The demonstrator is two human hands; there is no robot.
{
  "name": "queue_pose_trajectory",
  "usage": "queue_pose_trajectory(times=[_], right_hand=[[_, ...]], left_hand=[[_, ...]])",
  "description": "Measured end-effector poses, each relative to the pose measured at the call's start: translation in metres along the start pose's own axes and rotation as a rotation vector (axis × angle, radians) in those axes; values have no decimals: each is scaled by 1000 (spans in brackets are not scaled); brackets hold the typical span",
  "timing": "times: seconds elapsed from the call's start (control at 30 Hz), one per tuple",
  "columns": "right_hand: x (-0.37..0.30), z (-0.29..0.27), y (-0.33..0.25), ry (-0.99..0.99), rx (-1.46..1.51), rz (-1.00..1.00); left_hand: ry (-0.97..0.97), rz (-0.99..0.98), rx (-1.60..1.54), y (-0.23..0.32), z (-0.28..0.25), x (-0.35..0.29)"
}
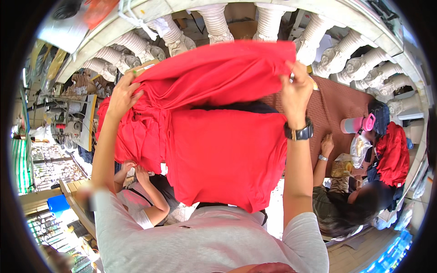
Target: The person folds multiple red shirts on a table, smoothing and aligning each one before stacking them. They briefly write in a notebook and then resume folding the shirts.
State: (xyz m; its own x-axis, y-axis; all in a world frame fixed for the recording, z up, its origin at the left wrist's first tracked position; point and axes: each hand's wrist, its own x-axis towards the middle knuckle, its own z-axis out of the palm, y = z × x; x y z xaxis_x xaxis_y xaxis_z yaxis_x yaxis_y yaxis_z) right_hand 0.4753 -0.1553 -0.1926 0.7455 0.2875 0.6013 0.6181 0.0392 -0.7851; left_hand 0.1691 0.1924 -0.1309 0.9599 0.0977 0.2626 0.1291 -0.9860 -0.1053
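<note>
A red garment (218, 68) is stretched up between my two hands, its upper part lifted in a long fold. My left hand (124, 93) pinches the cloth at its left end. At the right end, my right hand (296, 87), below a black watch, grips the edge between thumb and fingers. Smooth red cloth (227, 154) lies flat nearer my body and hangs toward my lap. Bunched red cloth (136, 136) sits on the left, with a small white label at its lower edge. Whether all this cloth is one piece, I cannot tell.
White balusters (216, 22) line the far side beyond the brown table cover (334, 100). A co-worker's hands (136, 168) touch the bunched cloth at left; another person's hand (327, 145) rests at right. A pink-lidded tumbler (357, 124) and red clothes (393, 154) lie farther right.
</note>
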Motion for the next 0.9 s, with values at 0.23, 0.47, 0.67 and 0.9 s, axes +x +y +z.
queue_pose_trajectory(times=[0.23, 0.47, 0.67, 0.9], right_hand=[[9, -61, -11, -21, 351, 150], [-79, -114, 70, -293, 503, 574], [-100, -124, 52, -405, 588, 691], [-91, -144, 45, -295, 722, 586]], left_hand=[[40, -350, -276, 104, -70, -103], [16, -552, -571, 192, -9, -177], [296, -765, -760, 210, 22, -197], [408, -692, -616, 200, 12, -197]])
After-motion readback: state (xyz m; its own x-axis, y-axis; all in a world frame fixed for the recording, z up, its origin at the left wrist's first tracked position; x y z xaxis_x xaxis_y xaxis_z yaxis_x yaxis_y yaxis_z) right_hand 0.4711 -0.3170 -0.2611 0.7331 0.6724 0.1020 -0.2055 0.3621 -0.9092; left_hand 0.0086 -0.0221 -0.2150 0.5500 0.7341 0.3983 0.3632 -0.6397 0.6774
